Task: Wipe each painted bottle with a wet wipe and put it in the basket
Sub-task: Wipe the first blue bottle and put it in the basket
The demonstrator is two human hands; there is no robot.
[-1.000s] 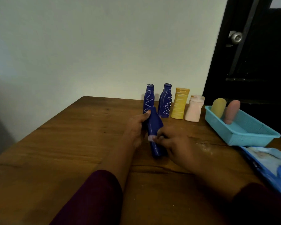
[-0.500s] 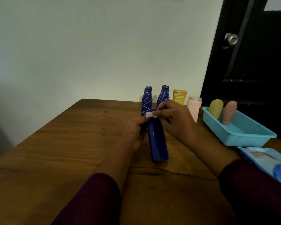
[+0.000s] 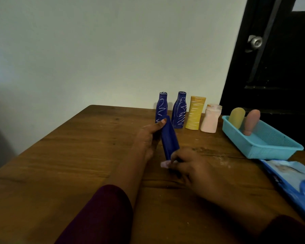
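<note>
Probably light, rigid and slick, the blue bottle (image 3: 169, 138) left of the basket (image 3: 264, 152) is gripped mid-body by the left hand (image 3: 148, 140), the wipe (image 3: 165, 164) pinched by the right hand (image 3: 192, 166).

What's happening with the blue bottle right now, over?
Left hand grips plain dark blue plastic bottle. Right hand pinches small pale wipe at its lower end. Path to turquoise plastic basket open.

The single head-worn view looked forward and down from the wooden table's (image 3: 74, 155) near edge, close above it, facing the wall (image 3: 95, 50) behind the table.
</note>
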